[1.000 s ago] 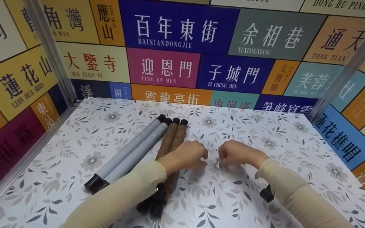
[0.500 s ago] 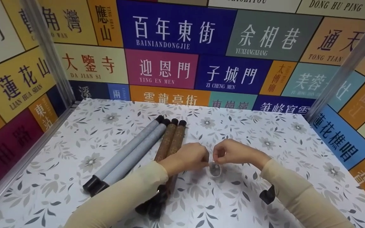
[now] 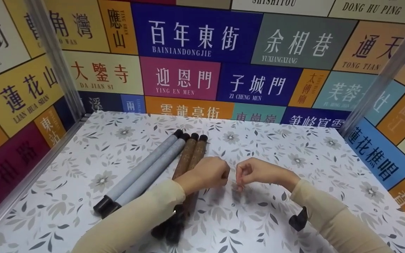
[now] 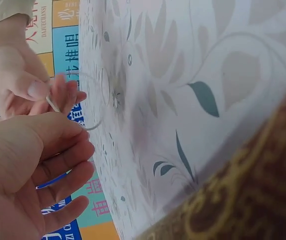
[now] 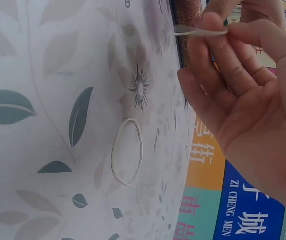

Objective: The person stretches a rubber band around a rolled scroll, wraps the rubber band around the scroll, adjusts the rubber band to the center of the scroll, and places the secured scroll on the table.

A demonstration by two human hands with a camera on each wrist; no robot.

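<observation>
A thin white rubber band [image 4: 54, 106] runs between my two hands; it looks like a loop curving past the fingertips. My left hand [image 3: 207, 172] pinches it between thumb and forefinger, other fingers loosely bent in the left wrist view. My right hand [image 3: 260, 172] pinches the other side of the band [image 5: 198, 33] with thumb and fingertip. In the head view the band is too faint to make out. A second white rubber band [image 5: 128, 152] lies on the flowered tabletop [image 5: 58, 135], below the right hand and apart from it.
Two brown patterned rolls [image 3: 186, 154] with black ends lie partly under the left forearm. Left of them are two grey rolls [image 3: 146, 168], also black-ended. Sign-printed panels [image 3: 195, 31] stand behind the table, with clear posts [image 3: 60, 59] at the corners.
The right hand has shifted slightly left, close to the left hand. A white loop seen by its fingers, then hanging between both hands, is hardly visible in the head view now. The rolls have stayed put.
</observation>
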